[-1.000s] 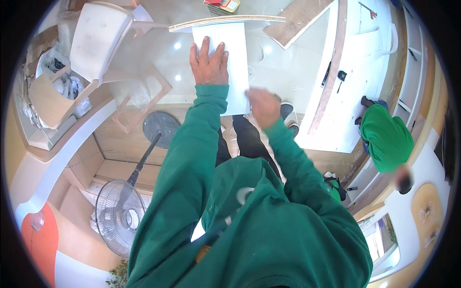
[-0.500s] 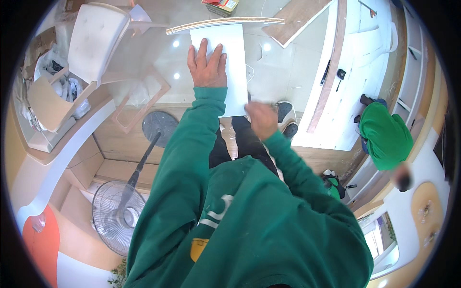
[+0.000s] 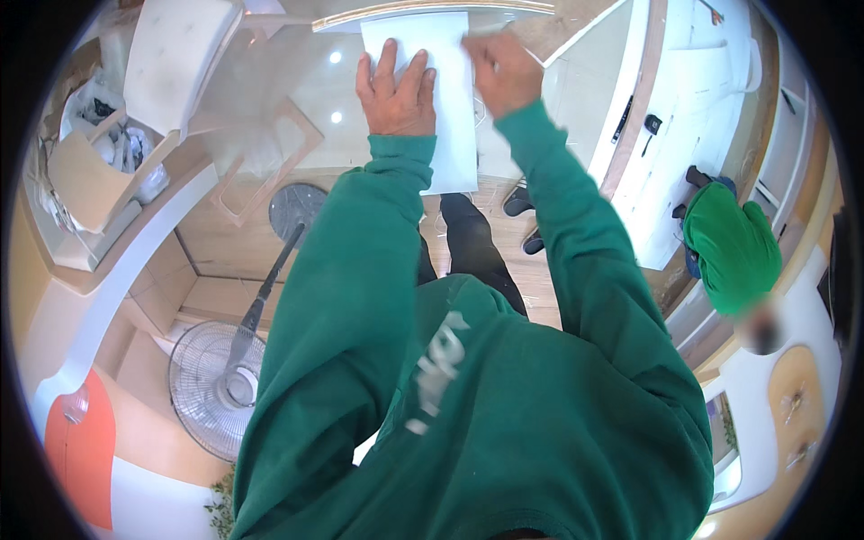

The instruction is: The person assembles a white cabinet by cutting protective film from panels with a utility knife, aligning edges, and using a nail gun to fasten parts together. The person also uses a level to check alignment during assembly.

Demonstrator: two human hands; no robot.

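Note:
A long white sheet or panel stretches away in front of me, its near end above my legs. My left hand lies on it with the fingers spread, pressing near its far half. At the right edge of the panel, close to its far end, my right hand is closed with the fingers curled. Whatever it grips, if anything, is hidden and slightly blurred. A plywood strip with a layered edge crosses the far end of the panel.
A white upholstered chair stands at the far left, a pedestal fan at the near left. Large white boards lie to the right, with a tape measure on them. A co-worker in green crouches beyond.
My right hand has moved away from me along the panel's right edge, from its near end to its far end. My left hand stays spread on the panel, while the view has shifted slightly.

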